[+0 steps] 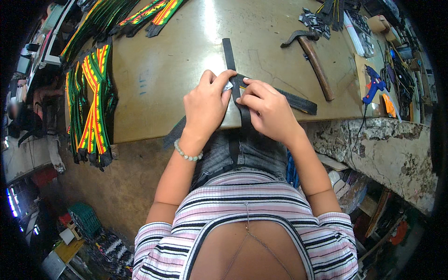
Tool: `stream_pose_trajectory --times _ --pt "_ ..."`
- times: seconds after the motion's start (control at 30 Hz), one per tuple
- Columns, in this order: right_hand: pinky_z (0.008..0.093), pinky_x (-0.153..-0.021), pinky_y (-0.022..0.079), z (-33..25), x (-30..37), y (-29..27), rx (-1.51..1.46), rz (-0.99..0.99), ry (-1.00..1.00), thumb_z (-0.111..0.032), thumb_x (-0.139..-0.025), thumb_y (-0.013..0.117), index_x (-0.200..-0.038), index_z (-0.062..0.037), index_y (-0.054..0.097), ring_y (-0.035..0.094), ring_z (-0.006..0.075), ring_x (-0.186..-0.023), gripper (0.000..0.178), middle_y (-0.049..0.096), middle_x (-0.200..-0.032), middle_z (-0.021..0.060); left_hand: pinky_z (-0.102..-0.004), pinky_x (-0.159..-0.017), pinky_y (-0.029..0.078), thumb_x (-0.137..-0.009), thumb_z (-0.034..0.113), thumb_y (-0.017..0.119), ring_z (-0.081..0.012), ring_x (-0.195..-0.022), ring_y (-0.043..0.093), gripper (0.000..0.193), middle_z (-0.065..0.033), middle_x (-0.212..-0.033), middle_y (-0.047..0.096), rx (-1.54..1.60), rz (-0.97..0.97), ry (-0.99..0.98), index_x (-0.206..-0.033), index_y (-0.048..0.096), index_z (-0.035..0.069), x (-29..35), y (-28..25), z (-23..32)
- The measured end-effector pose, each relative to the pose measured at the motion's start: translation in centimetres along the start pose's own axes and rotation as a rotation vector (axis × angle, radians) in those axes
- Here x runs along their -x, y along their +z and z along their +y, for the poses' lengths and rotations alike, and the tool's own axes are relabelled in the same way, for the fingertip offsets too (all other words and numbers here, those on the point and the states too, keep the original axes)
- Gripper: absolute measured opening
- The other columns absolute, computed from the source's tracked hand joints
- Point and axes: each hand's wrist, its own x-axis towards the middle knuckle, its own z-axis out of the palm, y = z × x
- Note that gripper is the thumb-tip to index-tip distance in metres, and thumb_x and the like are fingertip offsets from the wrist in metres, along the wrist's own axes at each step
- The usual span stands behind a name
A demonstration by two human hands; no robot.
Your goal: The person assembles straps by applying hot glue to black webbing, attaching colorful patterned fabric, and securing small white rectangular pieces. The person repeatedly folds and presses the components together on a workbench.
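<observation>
Gripping black webbing [228, 53]: left hand [205, 103], right hand [268, 109] (two) | hammer [316, 65]: one | blue glue gun [374, 85]: one

Open across bench [161, 95] between left hand [205, 100] and patterned straps [95, 100]. Passable between black strap [228, 53] and hammer [316, 67]. Blocked rightward by hammer, then blue glue gun [374, 86]. Tight between left and right hand [268, 107].

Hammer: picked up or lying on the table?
Lying down: the hammer rests on the table; left hand and right hand are both at the black strap.
</observation>
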Motion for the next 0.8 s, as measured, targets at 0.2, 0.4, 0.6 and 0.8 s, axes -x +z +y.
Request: stream_pose_trajectory --times 0.2,0.4,0.6,0.8 --pt "0.0448 -0.102 0.044 -2.5 1.3 -1.1 -0.070 -0.141 0.057 0.007 -0.074 0.062 -0.091 -0.0016 0.068 0.051 0.0404 -0.118 0.021 0.054 -0.089 0.0136 -0.0417 -0.058 0.053 -0.081 0.017 0.071 -0.0281 -0.071 0.065 0.036 -0.0050 -0.087 0.057 -0.011 -0.004 0.004 -0.115 0.066 0.028 0.0 -0.1 0.1" --pt "0.0408 -0.095 0.049 -1.9 5.7 -3.8 -0.495 -0.338 0.141 -0.006 -0.073 0.076 -0.088 -0.0040 0.069 0.060 0.0323 -0.107 0.016 0.065 -0.098 0.0086 -0.0434 -0.064 0.054 -0.082 0.011 0.066 -0.0315 -0.077 0.065 0.039 -0.0072 -0.087 0.058 0.036 -0.019 -0.049 -0.117 0.065 0.028 -0.5 -0.6 0.4" --pt "0.0254 -0.076 0.047 7.6 8.2 -13.1 -0.061 1.016 0.732 -0.015 -0.086 0.077 -0.090 -0.0060 0.064 0.056 0.0094 -0.082 0.016 0.062 -0.086 -0.0005 -0.0426 -0.066 0.054 -0.078 0.004 0.066 -0.0297 -0.077 0.065 0.039 -0.0065 -0.087 0.058 0.053 0.021 0.003 -0.111 0.070 0.024 -0.3 -0.3 0.6" --pt "0.0265 -0.071 0.047 3.3 6.2 -9.9 -0.058 0.397 0.624 -0.015 -0.085 0.076 -0.091 -0.0054 0.065 0.057 0.0122 -0.078 0.016 0.061 -0.087 0.0016 -0.0398 -0.067 0.053 -0.077 0.003 0.065 -0.0275 -0.076 0.064 0.034 -0.0062 -0.088 0.059 0.151 0.002 -0.020 -0.105 0.074 0.020 -0.4 -0.3 0.2"
